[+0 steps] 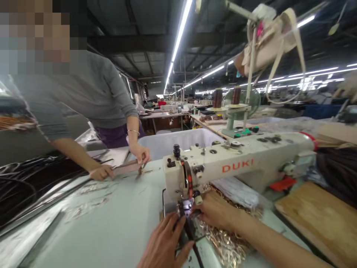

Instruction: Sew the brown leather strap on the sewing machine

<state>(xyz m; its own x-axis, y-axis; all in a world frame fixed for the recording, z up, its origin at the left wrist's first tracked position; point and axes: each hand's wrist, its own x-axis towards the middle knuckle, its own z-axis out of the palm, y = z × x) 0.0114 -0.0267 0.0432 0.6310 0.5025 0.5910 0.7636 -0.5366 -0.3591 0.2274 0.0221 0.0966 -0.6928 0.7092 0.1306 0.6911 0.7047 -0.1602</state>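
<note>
both hands flat, seemingly pressing strap under needle.

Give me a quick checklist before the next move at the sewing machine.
1. Left hand on the narrow black strap: ok.
2. Right hand beside the needle area, fingers close to it: not ok.
3. Strap lying straight under the cream sewing machine head: cannot tell.
4. Gold chain pile away from the strap: not ok, it lies right beside it.
5. Co-worker's hands well away from the machine: ok.
</note>
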